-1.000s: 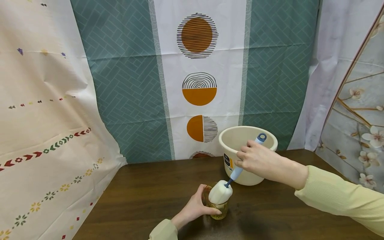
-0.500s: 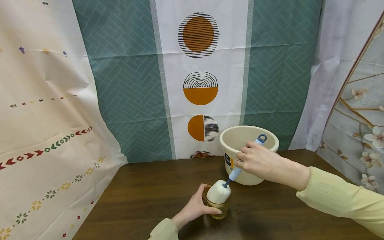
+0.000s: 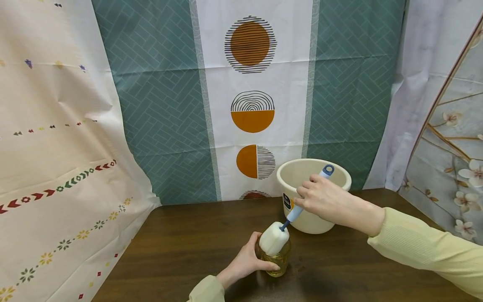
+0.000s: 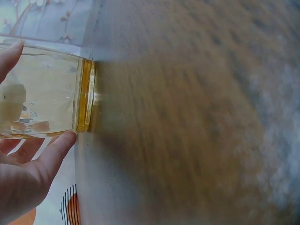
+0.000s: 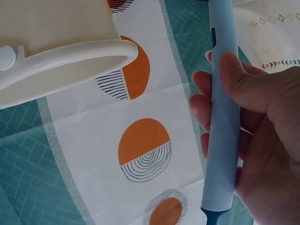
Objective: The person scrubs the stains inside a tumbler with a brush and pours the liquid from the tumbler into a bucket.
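My left hand (image 3: 247, 259) holds an amber glass (image 3: 280, 263) upright on the wooden table, thumb on the near side and fingers round the far side. In the left wrist view the base of the glass (image 4: 85, 96) stands on the tabletop. With my right hand (image 3: 326, 202) I grip the light blue handle of a sponge bottle brush (image 3: 274, 238). Its white sponge head sits tilted in the glass mouth, mostly above the rim. Fingers and thumb wrap the brush handle (image 5: 222, 122) in the right wrist view.
A cream plastic bucket (image 3: 296, 222) with a dark label stands just behind the glass and under my right hand. The brown table (image 3: 181, 247) ends at a hanging patterned curtain (image 3: 166, 105). A pale embroidered cloth (image 3: 64, 167) hangs on the left.
The sponge head has shifted slightly left and up, so more of it shows above the glass. My right hand has moved a little with the handle. The left hand and glass stay nearly still.
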`<state>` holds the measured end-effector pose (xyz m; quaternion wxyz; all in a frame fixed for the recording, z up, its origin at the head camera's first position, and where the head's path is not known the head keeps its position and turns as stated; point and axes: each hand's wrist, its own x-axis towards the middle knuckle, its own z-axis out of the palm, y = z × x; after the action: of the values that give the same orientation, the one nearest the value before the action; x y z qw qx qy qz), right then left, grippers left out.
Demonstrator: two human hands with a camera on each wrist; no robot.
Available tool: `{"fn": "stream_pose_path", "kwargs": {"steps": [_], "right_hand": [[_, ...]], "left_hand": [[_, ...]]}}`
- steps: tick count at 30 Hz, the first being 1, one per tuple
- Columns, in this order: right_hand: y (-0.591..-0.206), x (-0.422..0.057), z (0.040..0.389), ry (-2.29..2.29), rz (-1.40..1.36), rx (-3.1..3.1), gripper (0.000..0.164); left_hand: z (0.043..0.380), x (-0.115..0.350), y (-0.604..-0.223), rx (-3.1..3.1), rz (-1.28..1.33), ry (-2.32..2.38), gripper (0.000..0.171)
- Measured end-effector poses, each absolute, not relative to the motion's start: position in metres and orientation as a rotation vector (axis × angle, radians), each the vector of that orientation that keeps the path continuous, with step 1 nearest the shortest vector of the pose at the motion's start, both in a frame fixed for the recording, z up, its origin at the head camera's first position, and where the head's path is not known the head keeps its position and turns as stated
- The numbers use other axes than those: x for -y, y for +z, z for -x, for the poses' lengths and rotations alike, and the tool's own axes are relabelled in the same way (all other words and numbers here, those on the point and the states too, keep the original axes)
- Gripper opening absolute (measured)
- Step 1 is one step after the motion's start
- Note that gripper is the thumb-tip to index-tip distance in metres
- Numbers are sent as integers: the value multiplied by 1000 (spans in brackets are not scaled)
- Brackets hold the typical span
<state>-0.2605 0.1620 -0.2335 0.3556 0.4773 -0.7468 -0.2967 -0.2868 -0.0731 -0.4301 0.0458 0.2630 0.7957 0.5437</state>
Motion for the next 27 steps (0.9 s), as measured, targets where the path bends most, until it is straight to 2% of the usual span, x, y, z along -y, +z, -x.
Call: {"fn": "stream_pose_path", "kwargs": {"steps": [27], "right_hand": [[-236, -173, 259, -827, -1190, 2011, 32]], "left_hand": [[287, 73, -431, -2479, -777, 1612, 62]]}}
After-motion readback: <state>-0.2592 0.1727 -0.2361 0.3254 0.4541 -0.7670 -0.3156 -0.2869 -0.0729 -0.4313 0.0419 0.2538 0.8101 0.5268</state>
